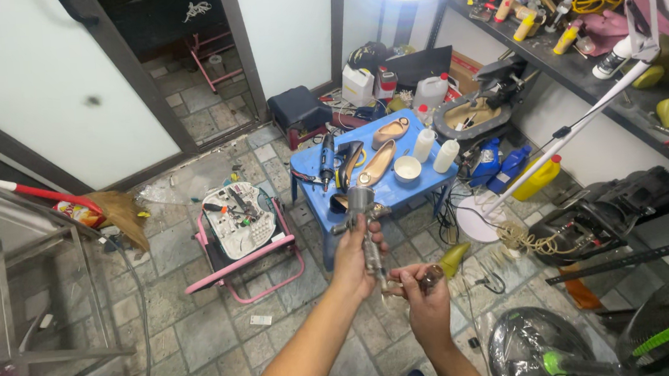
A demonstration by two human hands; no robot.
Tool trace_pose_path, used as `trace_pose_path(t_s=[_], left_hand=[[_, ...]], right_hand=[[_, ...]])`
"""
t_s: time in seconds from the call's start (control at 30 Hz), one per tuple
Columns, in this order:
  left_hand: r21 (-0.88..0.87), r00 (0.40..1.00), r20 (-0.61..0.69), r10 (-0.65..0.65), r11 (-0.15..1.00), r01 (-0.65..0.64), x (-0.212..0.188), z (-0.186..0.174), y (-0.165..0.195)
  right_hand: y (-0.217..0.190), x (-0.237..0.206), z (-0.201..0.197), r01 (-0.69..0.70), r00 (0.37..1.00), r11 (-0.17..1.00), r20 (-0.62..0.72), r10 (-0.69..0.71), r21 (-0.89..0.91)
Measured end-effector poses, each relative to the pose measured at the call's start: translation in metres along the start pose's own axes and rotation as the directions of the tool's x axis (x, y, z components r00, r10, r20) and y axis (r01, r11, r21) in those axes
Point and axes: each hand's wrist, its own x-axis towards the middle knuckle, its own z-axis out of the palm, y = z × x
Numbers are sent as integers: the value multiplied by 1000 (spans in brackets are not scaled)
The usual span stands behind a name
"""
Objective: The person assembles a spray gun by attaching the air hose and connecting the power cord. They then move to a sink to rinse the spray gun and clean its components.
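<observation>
Above the tiled floor, silvery metal spray gun (364,224) upright, left hand (354,260) clamped around it, right hand (425,298) pinching its base

Both forearms are bare from elbow to wrist, with no sleeves, watch or bracelet in sight. The left hand (354,260) and right hand (427,304) are ungloved and without rings (as far as shows). Below, dark clothing carries white stripes at its edge.

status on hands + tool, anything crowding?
Left hand gripping metal spray gun upright by its body. Right hand pinching a small fitting at the gun's lower end. Blue table with shoes just beyond, not touching.
</observation>
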Motion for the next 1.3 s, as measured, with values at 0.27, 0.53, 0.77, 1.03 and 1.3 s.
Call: trace_pose_path(t_s=[0.27, 0.53, 0.77, 1.03, 1.3], left_hand=[[114, 991, -33, 131, 985, -127, -1, 38, 24], [164, 972, -16, 236, 959, -230, -7, 60, 13], [134, 955, -18, 295, 948, -290, -14, 63, -3], [107, 969, 46, 241, 964, -245, -19, 56, -5], [165, 978, 13, 207, 964, -207, -18, 50, -9]], right_hand=[[-43, -8, -22, -63, 949, 938, 271, 162, -340], [-51, -13, -3, 19, 980, 881, 184, 78, -472], [-36, -12, -3, 45, 995, 863, 101, 7, -504], [-27, -15, -6, -178, 961, 950, 160, 223, -257], [-29, -25, 5, 164, 984, 789, 154, -89, -593]])
